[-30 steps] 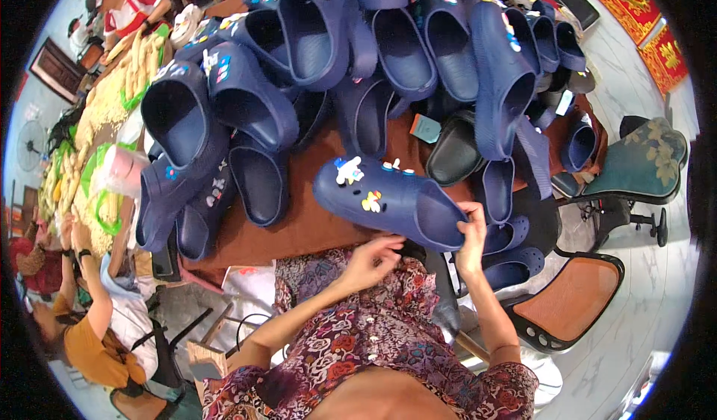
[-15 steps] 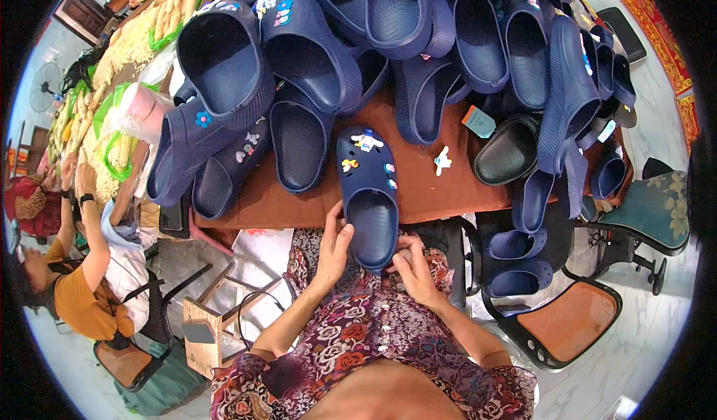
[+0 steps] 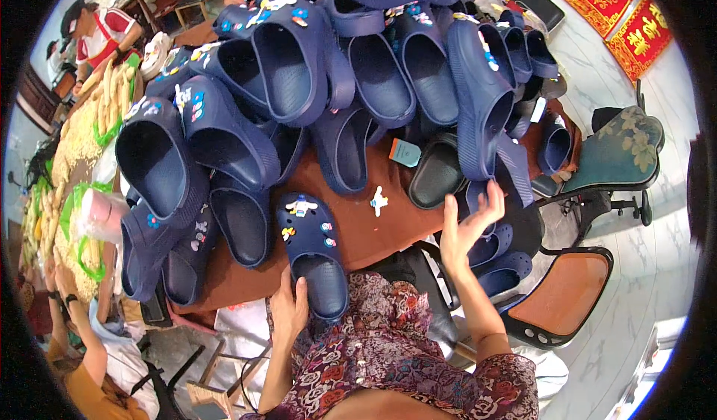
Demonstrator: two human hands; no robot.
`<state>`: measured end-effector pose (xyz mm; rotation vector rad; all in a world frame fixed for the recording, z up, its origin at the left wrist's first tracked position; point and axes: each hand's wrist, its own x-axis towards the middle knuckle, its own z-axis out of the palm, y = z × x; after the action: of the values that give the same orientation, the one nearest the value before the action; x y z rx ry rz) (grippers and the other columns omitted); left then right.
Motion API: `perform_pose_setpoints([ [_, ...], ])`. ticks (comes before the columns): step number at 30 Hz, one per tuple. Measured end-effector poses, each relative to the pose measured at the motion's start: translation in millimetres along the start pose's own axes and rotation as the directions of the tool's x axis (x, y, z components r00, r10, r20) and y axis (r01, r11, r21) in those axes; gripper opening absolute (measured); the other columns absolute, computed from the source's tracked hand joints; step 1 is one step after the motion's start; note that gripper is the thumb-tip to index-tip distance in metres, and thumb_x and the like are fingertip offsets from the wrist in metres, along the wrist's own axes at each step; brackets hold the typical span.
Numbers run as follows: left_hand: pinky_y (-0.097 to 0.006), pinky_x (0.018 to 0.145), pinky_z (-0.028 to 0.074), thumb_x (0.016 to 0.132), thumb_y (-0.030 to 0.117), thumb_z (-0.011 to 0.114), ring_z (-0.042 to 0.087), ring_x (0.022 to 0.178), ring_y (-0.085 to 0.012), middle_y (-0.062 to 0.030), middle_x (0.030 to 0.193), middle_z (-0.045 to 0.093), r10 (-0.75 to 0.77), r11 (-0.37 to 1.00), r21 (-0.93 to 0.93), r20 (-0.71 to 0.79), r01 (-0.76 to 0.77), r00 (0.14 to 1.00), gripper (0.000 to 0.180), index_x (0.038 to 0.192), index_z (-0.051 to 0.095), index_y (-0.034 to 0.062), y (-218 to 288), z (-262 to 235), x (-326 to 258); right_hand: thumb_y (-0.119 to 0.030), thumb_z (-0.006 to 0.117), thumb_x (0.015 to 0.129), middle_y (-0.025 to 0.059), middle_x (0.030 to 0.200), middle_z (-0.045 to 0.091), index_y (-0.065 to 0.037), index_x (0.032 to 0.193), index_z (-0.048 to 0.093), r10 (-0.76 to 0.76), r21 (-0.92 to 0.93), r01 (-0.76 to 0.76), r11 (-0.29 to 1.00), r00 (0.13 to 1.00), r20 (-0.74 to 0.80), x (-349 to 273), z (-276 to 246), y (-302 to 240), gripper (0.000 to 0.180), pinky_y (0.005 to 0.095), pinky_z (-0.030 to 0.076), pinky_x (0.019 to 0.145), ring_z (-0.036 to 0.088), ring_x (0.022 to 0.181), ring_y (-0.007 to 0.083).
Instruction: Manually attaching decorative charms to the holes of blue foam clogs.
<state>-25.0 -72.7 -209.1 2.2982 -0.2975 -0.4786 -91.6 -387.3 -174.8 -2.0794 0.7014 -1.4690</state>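
Note:
A navy clog [image 3: 318, 289] with small charms on its toe lies at the near edge of the brown-covered table, its heel toward me. At its left heel side is my left hand [image 3: 290, 304], thumb up along the edge and fingers partly hidden behind the shoe. My right hand [image 3: 472, 229] is raised off to the right with its fingers apart and nothing in it, close to a black clog [image 3: 437, 173] and some navy clogs beyond. A loose white charm [image 3: 379, 201] rests on the brown cloth [image 3: 355, 229] between them.
Heaped navy clogs [image 3: 284, 69] cover the table's far side. A blue-and-orange tag [image 3: 405, 152] lies by the black clog. Chairs, one with an orange seat [image 3: 565, 297], stand at the right. At the left, a person in an ochre top [image 3: 93, 383] sits near corn [image 3: 86, 132].
My right hand has left the clog's heel and moved right, its fingers spreading. My left hand stays at the clog. The view has turned toward the right.

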Motion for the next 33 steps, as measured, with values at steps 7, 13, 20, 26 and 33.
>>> perform_pose_setpoints([
  [7,-0.053,0.074,0.046,0.098,0.031,0.042,0.06,0.086,-0.0504,-0.0321,0.094,0.062,0.089,0.996,0.008,-0.068,-0.088,0.994,0.043,0.132,0.047,0.0046,-9.7,8.5,2.6,-0.01,0.073,0.079,0.0152,0.122,0.054,-0.002,0.117,0.053,-0.242,-0.041,0.244,0.969,0.969,0.055,57.8,10.9,23.3,0.043,0.0501,0.026,0.107,0.043,0.124,0.0383],
  [13,-0.053,0.076,0.046,0.098,0.029,0.043,0.059,0.088,-0.05,-0.0321,0.096,0.061,0.128,0.991,0.054,-0.103,-0.123,0.986,0.043,0.132,0.046,0.0036,-22.0,12.9,2.9,-0.014,0.075,0.075,0.0077,0.103,0.059,-0.007,0.108,0.061,-0.345,-0.347,0.372,0.861,0.928,0.137,55.0,9.2,17.4,0.036,0.0491,0.028,0.103,0.053,0.105,0.0277],
  [20,-0.053,0.073,0.048,0.097,0.026,0.044,0.061,0.084,-0.0495,-0.0319,0.093,0.063,0.123,0.992,0.011,-0.095,-0.122,0.988,0.042,0.133,0.048,0.0039,-5.9,8.3,0.7,-0.012,0.074,0.076,0.0019,0.1,0.06,-0.011,0.11,0.065,-0.427,-0.454,0.451,0.768,0.89,0.162,56.7,0.4,36.4,0.036,0.0453,0.026,0.104,0.054,0.101,0.0217],
  [26,-0.053,0.065,0.048,0.096,0.025,0.045,0.062,0.075,-0.0489,-0.03,0.085,0.064,0.136,0.982,0.152,-0.148,-0.114,0.98,0.037,0.121,0.055,-0.0002,-10.9,13.8,3.9,-0.01,0.076,0.073,0.0096,0.101,0.058,-0.005,0.106,0.06,-0.34,-0.342,0.321,0.883,0.94,0.004,55.4,-11.9,43.9,0.036,0.0456,0.032,0.099,0.053,0.102,0.029],
  [33,-0.052,0.063,0.048,0.096,0.023,0.047,0.062,0.074,-0.0482,-0.0306,0.083,0.063,0.214,0.973,0.126,-0.186,-0.193,0.959,0.036,0.121,0.055,-0.0019,-10.0,15.2,3.4,-0.011,0.072,0.082,0.0173,0.103,0.053,0.004,0.112,0.052,-0.11,-0.304,0.011,0.952,0.945,-0.31,62.6,-45.2,79.6,0.039,0.042,0.036,0.088,0.048,0.099,0.033],
])
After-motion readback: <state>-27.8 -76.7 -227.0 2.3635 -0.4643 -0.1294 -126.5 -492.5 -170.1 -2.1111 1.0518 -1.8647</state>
